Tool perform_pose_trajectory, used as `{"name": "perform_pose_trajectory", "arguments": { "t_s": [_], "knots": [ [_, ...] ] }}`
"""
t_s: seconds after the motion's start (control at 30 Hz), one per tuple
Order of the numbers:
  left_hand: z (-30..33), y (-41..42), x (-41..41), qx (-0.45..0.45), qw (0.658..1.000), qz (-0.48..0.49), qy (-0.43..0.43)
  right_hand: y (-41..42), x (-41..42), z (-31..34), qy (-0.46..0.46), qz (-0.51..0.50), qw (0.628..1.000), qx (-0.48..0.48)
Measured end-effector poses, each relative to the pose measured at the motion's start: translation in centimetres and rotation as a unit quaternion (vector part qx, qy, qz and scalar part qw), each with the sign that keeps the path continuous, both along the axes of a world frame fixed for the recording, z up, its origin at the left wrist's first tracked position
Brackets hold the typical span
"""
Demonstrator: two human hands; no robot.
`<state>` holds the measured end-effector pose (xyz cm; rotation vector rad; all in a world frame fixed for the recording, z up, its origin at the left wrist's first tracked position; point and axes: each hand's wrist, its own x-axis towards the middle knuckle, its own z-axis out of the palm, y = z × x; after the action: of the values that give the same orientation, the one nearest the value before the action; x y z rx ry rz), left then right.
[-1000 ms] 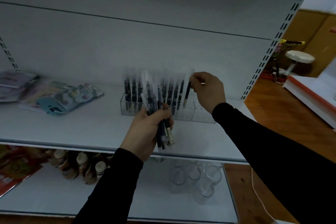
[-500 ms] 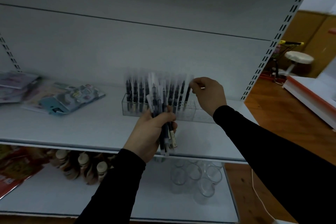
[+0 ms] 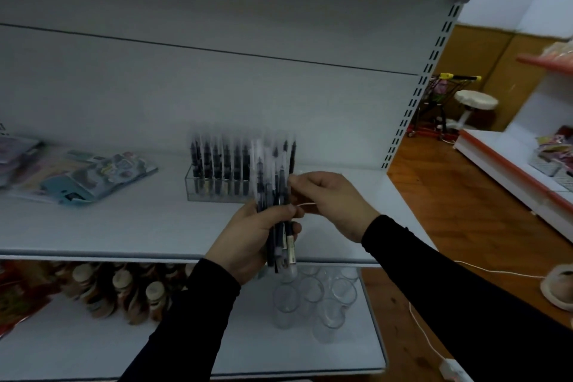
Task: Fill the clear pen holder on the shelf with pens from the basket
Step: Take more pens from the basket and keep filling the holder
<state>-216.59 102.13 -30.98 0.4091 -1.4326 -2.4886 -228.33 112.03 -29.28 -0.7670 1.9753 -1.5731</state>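
Observation:
A clear pen holder [image 3: 191, 187] stands on the white shelf [image 3: 124, 226], with several dark pens [image 3: 217, 164] upright in its left and middle part. Its right end is hidden behind my hands. My left hand [image 3: 248, 236] grips a bundle of pens in clear sleeves [image 3: 276, 195] in front of the holder. My right hand [image 3: 331, 201] is at the bundle's right side, its fingertips pinching one pen near the top. The basket is out of view.
Flat packaged goods [image 3: 93, 177] lie on the shelf to the left. On the lower shelf stand brown bottles [image 3: 124, 288] and clear glasses [image 3: 310, 298]. At the right are a wooden floor, a white cord [image 3: 424, 335], a stool [image 3: 474, 102] and another display stand [image 3: 511, 170].
My right hand has left the holder's upright pens and come down to the bundle in my left hand. The view has shifted left and slightly down.

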Motion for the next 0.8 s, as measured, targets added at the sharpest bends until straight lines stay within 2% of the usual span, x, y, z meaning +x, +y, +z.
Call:
{"name": "perform_pose_trajectory", "arguments": {
  "t_s": [0.23, 0.43, 0.57, 0.67, 0.8],
  "knots": [
    [-0.4, 0.6, -0.4, -0.001, 1.000, 0.007, -0.021, 1.0, -0.1, 0.9, -0.060, -0.048, 0.997, -0.026],
    [-1.0, 0.1, -0.9, 0.003, 0.998, 0.040, -0.054, 1.3, -2.8, 3.4, -0.094, -0.147, 0.974, -0.144],
    [-1.2, -0.2, -1.0, 0.013, 0.998, 0.043, -0.046, 0.9, -4.9, 4.4, -0.003, -0.211, 0.961, -0.179],
    [-1.3, -0.3, -1.2, 0.009, 0.999, 0.037, -0.036, 0.0, -6.4, 4.2, 0.116, -0.233, 0.954, -0.151],
    [-1.3, -0.6, -1.4, 0.022, 0.999, 0.035, -0.033, -1.6, -7.1, 3.6, 0.198, -0.238, 0.944, -0.117]
  ]
}}
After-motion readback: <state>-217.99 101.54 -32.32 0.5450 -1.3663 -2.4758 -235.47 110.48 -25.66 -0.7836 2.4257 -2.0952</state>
